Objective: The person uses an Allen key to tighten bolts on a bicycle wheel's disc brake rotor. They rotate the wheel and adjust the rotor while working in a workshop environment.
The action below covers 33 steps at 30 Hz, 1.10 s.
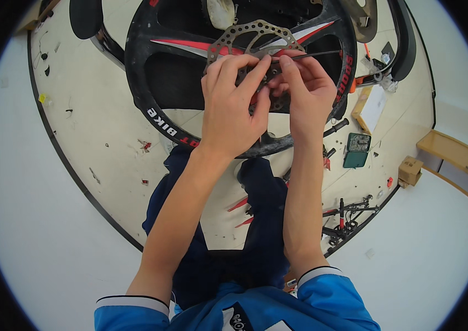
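Observation:
A black bicycle wheel (134, 66) with red and white spokes lies flat in front of me, its perforated brake disc (220, 47) facing up. Over the disc's near edge my two hands meet. My left hand (234, 107) is closed around a small dark metal part (274, 71), mostly hidden by the fingers. My right hand (308, 88) pinches a thin dark rod (322, 54), which looks like a hex key and points to the right. The rod's inner end lies close to the left fingertips; whether it touches the metal part cannot be seen.
Beneath the wheel is a black chair seat (178, 83) with a left armrest (86, 19) and a right armrest (404, 44). On the floor to the right are a green tool case (355, 159), a cardboard box (410, 170) and a bicycle frame (342, 215). Small red parts (145, 146) lie left.

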Motion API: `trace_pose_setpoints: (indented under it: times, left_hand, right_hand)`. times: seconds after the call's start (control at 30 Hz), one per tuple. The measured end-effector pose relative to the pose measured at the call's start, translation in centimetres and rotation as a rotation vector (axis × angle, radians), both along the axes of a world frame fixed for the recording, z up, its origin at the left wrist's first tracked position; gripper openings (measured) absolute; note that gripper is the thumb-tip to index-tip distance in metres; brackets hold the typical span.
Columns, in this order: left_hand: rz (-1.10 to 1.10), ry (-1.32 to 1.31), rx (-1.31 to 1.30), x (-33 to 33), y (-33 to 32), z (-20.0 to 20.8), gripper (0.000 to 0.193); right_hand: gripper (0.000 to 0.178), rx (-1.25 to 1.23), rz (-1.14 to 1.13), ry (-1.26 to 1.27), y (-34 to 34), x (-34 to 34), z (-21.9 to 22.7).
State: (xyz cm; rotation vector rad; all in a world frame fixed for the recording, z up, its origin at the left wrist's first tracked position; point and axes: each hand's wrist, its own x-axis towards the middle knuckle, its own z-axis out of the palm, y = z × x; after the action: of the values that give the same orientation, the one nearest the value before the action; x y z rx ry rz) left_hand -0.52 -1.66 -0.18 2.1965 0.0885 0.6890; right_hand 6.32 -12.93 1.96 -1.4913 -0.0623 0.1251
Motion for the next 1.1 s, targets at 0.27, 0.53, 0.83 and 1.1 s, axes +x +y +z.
trace_pose_setpoints:
  times: [0.27,0.53,0.83,1.1]
  left_hand:
    - [-0.029,-0.075,-0.103,-1.1,1.2,-0.2,0.036]
    - [0.066,-0.130,-0.126,0.0,0.7,0.0,0.020]
    - [0.104,-0.168,-0.144,1.0,0.3,-0.3,0.016]
    - [0.089,-0.148,-0.173,1.4,-0.3,-0.3,0.014]
  right_hand:
    - [0.019,0.211,0.103,0.142,0.2,0.6,0.3]
    - [0.018,0.118,0.028,0.113,1.1,0.9,0.5]
    - [0.014,-0.316,-0.073,-0.272,2.3,0.3,-0.6]
    - [0.026,-0.136,0.023,0.025,1.3,0.3,0.5]
